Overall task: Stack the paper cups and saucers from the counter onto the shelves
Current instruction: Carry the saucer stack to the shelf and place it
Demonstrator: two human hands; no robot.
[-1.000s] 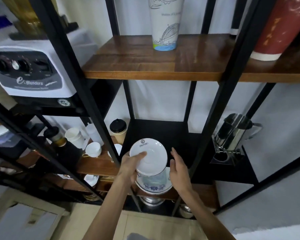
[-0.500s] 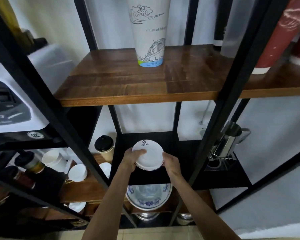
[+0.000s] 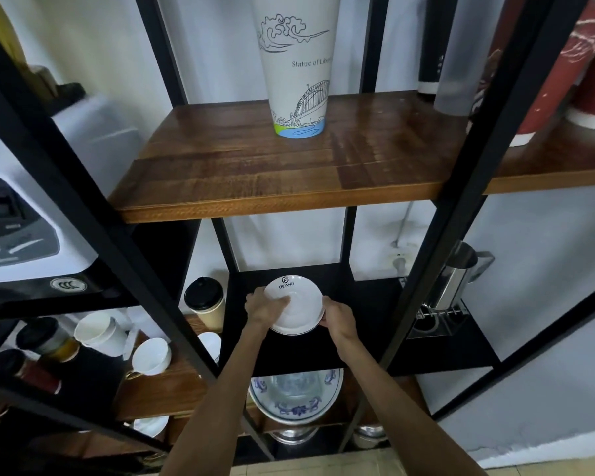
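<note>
A white saucer [image 3: 298,305] with a small dark logo near its far rim is held between both hands, just above the black middle shelf [image 3: 361,348]. My left hand [image 3: 263,309] grips its left side with the thumb on top. My right hand [image 3: 337,319] pinches its right rim. A tall stack of printed white paper cups [image 3: 298,67] stands on the wooden upper shelf [image 3: 282,170]. Red paper cup stacks [image 3: 550,80] stand on the shelf at the upper right.
Black metal uprights [image 3: 461,207] frame the bay on both sides. A blue-patterned plate [image 3: 296,403] lies on the shelf below. A lidded takeaway cup [image 3: 205,305], white cups [image 3: 152,355] and a blender [image 3: 24,228] fill the left side. A steel jug [image 3: 461,276] stands to the right.
The saucer has risen from over the blue-patterned plate into the black middle shelf bay. My right hand, open beside it a second ago, now grips its right rim. The view has tilted upward.
</note>
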